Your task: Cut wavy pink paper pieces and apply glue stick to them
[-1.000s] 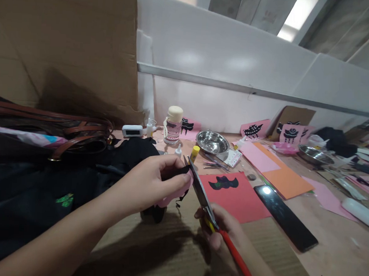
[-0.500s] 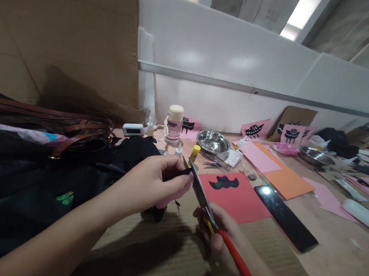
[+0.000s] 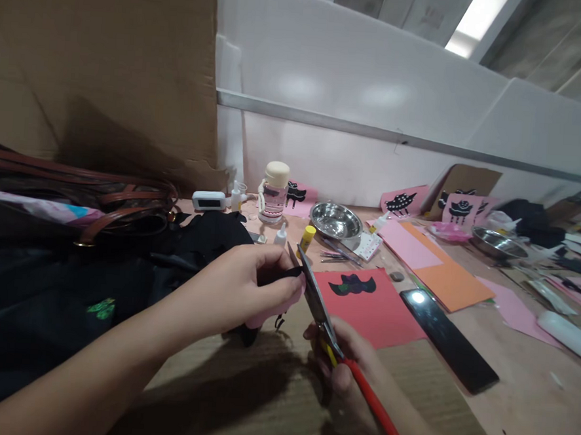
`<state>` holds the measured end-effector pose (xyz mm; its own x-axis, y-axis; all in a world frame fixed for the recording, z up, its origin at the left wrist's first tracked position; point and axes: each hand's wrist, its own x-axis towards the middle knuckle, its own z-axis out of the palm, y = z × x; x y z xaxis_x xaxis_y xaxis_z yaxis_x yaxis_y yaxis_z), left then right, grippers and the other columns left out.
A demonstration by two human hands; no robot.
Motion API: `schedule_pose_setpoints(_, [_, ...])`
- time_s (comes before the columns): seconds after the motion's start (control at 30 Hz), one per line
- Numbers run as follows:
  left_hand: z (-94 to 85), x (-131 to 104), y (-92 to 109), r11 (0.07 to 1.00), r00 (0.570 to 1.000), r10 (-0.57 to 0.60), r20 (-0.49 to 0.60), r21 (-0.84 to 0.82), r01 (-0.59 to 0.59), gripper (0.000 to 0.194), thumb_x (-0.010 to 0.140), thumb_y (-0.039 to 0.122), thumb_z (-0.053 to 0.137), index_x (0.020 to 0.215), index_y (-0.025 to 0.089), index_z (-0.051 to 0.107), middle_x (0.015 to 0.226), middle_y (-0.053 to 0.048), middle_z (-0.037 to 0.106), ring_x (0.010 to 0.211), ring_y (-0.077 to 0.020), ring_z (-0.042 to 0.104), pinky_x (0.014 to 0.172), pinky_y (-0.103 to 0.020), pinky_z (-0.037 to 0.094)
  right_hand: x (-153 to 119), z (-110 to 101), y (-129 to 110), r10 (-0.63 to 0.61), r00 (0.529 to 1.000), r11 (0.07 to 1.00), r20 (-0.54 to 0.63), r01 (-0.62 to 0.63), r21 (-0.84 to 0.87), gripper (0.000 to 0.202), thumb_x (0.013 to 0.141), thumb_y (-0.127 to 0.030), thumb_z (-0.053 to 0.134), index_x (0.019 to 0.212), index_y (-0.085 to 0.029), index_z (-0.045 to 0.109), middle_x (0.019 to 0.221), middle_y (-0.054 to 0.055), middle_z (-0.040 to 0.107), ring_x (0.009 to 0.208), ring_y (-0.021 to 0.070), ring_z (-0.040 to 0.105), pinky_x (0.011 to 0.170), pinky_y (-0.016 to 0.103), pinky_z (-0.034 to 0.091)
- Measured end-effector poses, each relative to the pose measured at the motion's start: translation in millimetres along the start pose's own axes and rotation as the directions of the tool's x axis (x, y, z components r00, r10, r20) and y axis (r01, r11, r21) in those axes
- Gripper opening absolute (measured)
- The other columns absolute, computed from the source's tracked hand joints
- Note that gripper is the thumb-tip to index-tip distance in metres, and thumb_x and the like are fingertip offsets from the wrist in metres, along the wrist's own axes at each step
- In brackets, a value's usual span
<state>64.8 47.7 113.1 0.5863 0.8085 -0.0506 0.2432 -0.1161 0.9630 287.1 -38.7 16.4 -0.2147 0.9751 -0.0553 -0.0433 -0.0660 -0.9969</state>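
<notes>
My left hand (image 3: 261, 281) pinches a small piece of black material (image 3: 294, 271) between thumb and fingers; a bit of pink shows beneath the hand. In my right hand (image 3: 343, 358) is a pair of scissors (image 3: 318, 308) with red and yellow handles. Its blades stand apart, pointing up and away, with the black piece's edge between them near the tips. Just beyond the blades lies a red sheet (image 3: 368, 314) bearing a black hat-like cutout (image 3: 352, 285). Dark scraps (image 3: 250, 333) hang or lie below my left hand, partly hidden.
Behind are a yellow glue stick (image 3: 307, 237), a metal bowl (image 3: 336, 221) and a lidded jar (image 3: 274, 191). A phone (image 3: 447, 341) and orange card (image 3: 463, 287) lie to the right. Black fabric (image 3: 133, 293) and a brown-strapped bag (image 3: 119, 190) fill the left.
Both hands and the scissors hold nearly the same pose. A small dark scrap under my left hand has shifted slightly, and the view has moved a little.
</notes>
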Motion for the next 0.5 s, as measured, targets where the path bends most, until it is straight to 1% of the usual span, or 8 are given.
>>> schedule_pose_setpoints(0.13, [-0.7,-0.3,1.8,1.0,1.0,-0.014,0.006,-0.02,0.014,0.027,0.1,0.038,0.06,0.08,0.02,0.06,0.06,0.007,0.057,0.047,-0.007,0.047,0.048,-0.018,0.037,-0.4,-1.6,1.3,-0.023,1.0,0.999,0.019,0.024,-0.04,0.075,0.073,-0.087,0.072,0.11,-0.022,0.067,0.075,-0.004,0.046,0.06,0.0126,0.037,0.055,0.027,0.028])
schedule_pose_setpoints(0.3, [-2.0,-1.4,2.9,0.999,0.999,-0.031,0.009,-0.008,0.031,0.027,0.098,0.041,0.061,0.081,0.02,0.061,0.06,0.006,0.058,0.047,-0.0078,0.047,0.047,-0.019,0.037,-0.4,-2.2,-2.1,-0.018,0.999,0.998,0.032,0.02,-0.058,0.073,0.072,-0.086,0.073,0.11,-0.023,0.067,0.072,-0.004,0.048,0.061,0.014,0.04,0.056,0.028,0.028])
schedule_pose_setpoints(0.43, [-3.6,-1.5,3.8,0.999,0.999,-0.053,0.012,-0.006,0.053,0.027,0.096,0.042,0.062,0.081,0.02,0.061,0.061,0.006,0.059,0.046,-0.0086,0.047,0.046,-0.019,0.036,-0.6,-1.4,-5.2,-0.006,1.0,0.996,0.01,0.007,-0.091,0.074,0.07,-0.087,0.073,0.106,-0.023,0.067,0.07,-0.006,0.044,0.062,0.0144,0.036,0.06,0.029,0.032])
schedule_pose_setpoints(0.5, [-4.5,-1.3,5.1,0.998,0.998,-0.062,0.018,-0.002,0.062,0.026,0.096,0.042,0.062,0.081,0.021,0.061,0.061,0.006,0.059,0.046,-0.0084,0.047,0.046,-0.019,0.036,-0.8,-1.4,-4.5,-0.009,1.0,0.995,0.001,0.009,-0.096,0.073,0.071,-0.087,0.073,0.106,-0.023,0.066,0.07,-0.006,0.044,0.063,0.0144,0.037,0.061,0.029,0.033])
